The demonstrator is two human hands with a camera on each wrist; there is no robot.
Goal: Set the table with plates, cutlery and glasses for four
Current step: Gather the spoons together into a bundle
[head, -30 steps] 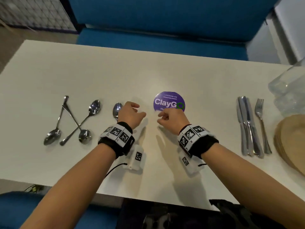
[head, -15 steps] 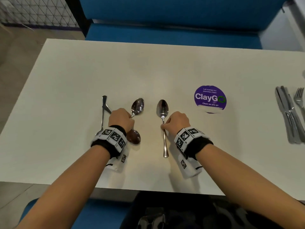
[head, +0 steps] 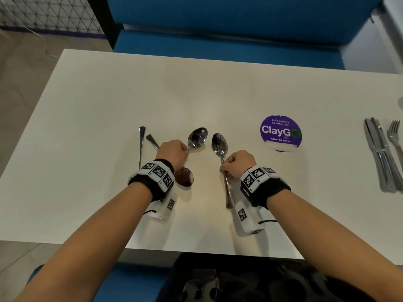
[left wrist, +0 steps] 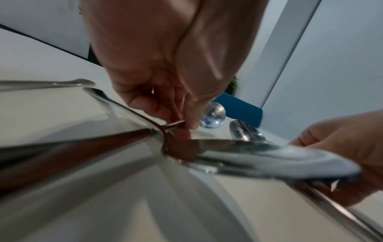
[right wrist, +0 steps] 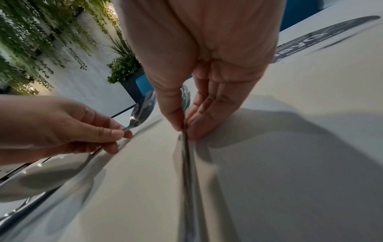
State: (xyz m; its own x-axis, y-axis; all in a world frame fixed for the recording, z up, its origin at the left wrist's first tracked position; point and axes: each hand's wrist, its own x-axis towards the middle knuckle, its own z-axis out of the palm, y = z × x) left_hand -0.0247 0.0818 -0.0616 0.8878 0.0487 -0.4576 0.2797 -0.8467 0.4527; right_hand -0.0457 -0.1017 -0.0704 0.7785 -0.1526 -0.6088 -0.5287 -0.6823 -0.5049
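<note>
Steel knives (head: 379, 153), fork (head: 395, 136), purple sticker (head: 280, 132) rightward

You cannot see the handle of the left spoon (head: 197, 137) where your left hand (head: 172, 151) covers it. The wristband (head: 157, 172) hides part of the nearer spoon bowl (head: 185, 177). At the right edge the fork (head: 395, 136) is cut off, and the knives (head: 380, 155) overlap too closely to count. The left wrist view is blurred up close.
</note>
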